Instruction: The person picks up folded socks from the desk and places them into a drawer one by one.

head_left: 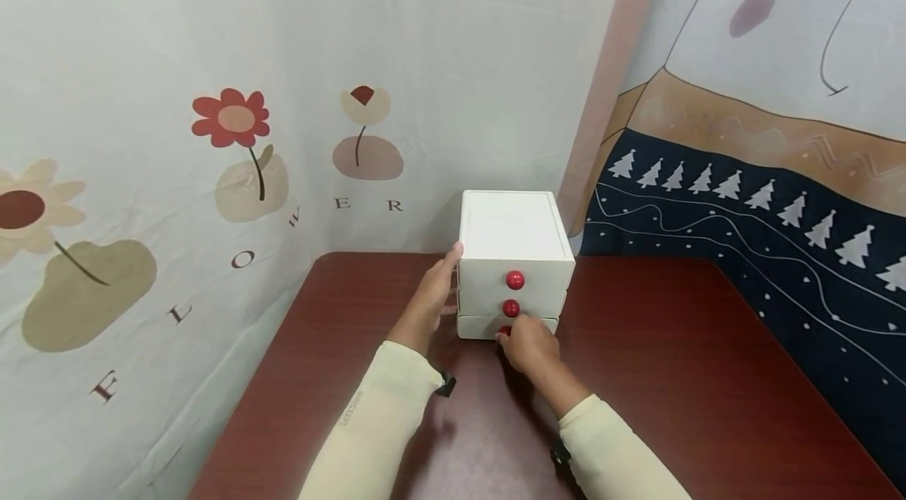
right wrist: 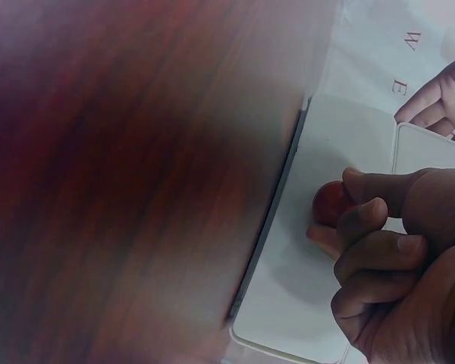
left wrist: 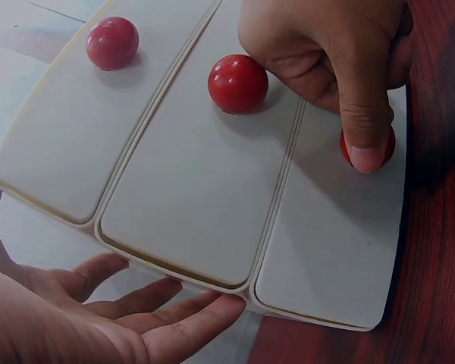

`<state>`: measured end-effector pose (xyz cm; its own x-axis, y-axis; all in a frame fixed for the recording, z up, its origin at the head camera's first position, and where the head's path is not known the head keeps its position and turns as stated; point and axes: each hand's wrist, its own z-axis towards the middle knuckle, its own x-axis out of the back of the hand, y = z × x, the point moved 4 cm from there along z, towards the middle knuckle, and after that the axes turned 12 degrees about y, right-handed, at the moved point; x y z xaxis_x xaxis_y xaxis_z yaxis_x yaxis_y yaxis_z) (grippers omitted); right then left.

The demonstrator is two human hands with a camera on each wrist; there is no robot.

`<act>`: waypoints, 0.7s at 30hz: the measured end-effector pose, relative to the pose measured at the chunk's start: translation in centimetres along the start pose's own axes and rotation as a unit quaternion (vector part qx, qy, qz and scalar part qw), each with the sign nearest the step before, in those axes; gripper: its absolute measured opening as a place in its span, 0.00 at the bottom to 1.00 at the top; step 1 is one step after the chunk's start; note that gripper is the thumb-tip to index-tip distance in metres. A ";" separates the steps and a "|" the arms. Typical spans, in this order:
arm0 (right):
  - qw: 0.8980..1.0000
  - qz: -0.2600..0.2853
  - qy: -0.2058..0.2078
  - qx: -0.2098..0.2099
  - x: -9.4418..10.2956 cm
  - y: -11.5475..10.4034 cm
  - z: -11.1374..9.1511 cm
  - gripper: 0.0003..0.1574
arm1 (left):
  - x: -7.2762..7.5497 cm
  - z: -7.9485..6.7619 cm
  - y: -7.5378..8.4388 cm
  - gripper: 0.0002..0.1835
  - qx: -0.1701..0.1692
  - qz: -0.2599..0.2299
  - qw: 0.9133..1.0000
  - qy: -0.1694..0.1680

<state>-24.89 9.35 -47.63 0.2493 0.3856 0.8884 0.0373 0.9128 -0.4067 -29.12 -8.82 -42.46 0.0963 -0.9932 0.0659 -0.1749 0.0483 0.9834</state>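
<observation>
A small white three-drawer cabinet (head_left: 520, 225) stands on the table with a round red knob on each drawer front. At its lowest drawer, my right hand (head_left: 531, 343) pinches the bottom knob (right wrist: 331, 203) between thumb and finger, the other fingers curled. The left wrist view shows the middle knob (left wrist: 237, 83) close by that hand and the top knob (left wrist: 112, 43) farther off. All three drawer fronts lie about level with each other. Along the cabinet's left side, my left hand (head_left: 432, 288) rests with its fingers extended, fingertips at the side wall.
The dark red wooden table (head_left: 637, 374) spreads around the cabinet. Behind it hangs a pale wall cloth (head_left: 460, 75) printed with flowers and letters. On the right is a cloth with a dark tree pattern (head_left: 750, 233).
</observation>
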 end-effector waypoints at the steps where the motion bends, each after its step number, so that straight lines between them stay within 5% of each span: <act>1: 1.000 0.000 0.000 0.000 0.0 0.0 0.0 0.22 | 0.0 0.0 0.0 0.53 0.000 0.000 1.000 0.000; 21: 1.000 0.015 -0.003 -0.010 0.1 0.8 0.2 0.24 | 0.1 -0.4 0.1 0.50 0.000 -0.009 1.000 0.002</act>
<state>-25.07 10.14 -47.83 0.2455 0.4141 0.8765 0.0490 0.8977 -0.4379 -28.70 -8.85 -42.33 0.1043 -0.9934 0.0483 -0.1725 0.0297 0.9846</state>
